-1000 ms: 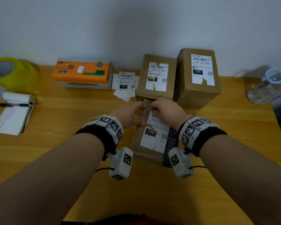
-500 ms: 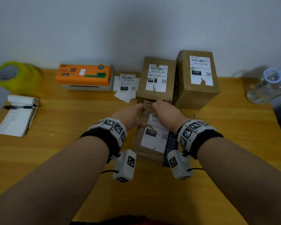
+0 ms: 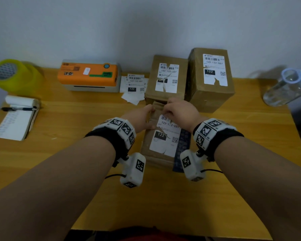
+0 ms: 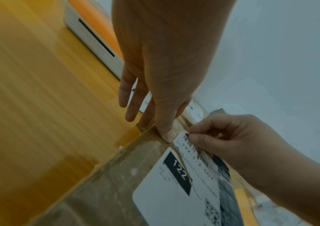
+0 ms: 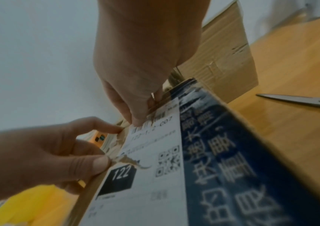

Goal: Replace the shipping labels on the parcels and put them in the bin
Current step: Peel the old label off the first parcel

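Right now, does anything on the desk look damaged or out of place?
Yes. All three parcel labels are torn: the near parcel's label, which the right hand pinches at its top edge, and the labels on the two rear parcels. Scissors lie loose beside the box.

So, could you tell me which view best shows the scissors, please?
The right wrist view: the scissors lie on the table, blades in frame, right of the near parcel. The head view hides them behind the right forearm, and the left wrist view does not show them.
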A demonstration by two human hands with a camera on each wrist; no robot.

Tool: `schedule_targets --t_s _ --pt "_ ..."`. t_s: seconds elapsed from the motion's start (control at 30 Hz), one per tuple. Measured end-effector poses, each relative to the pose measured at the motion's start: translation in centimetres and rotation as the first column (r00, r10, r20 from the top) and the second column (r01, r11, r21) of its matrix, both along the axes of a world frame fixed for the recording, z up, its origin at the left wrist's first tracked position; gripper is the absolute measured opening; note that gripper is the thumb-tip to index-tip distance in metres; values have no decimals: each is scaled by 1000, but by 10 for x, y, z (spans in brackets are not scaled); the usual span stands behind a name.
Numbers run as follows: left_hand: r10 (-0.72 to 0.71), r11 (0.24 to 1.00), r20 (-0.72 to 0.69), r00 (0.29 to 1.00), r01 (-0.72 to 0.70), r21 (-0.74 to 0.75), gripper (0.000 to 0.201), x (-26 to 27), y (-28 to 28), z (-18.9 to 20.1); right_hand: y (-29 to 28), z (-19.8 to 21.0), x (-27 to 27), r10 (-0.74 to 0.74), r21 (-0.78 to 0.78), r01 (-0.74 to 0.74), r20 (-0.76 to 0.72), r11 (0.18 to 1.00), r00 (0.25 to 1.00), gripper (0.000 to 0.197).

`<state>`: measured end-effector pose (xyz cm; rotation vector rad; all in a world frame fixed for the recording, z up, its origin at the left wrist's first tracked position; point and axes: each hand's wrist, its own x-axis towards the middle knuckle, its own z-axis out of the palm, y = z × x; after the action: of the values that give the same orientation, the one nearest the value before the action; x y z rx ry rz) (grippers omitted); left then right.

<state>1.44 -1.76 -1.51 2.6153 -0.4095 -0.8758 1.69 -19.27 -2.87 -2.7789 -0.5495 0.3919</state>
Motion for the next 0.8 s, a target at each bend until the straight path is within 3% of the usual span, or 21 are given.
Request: schedule_targets --t_s 0.23,0.8 --pt "-67 990 32 997 63 125 52 3 -9 6 4 4 9 109 -90 -103 63 991 992 15" --pt "20 998 7 1000 -21 56 51 -3 -14 12 -15 15 -21 97 -40 -96 32 995 995 12"
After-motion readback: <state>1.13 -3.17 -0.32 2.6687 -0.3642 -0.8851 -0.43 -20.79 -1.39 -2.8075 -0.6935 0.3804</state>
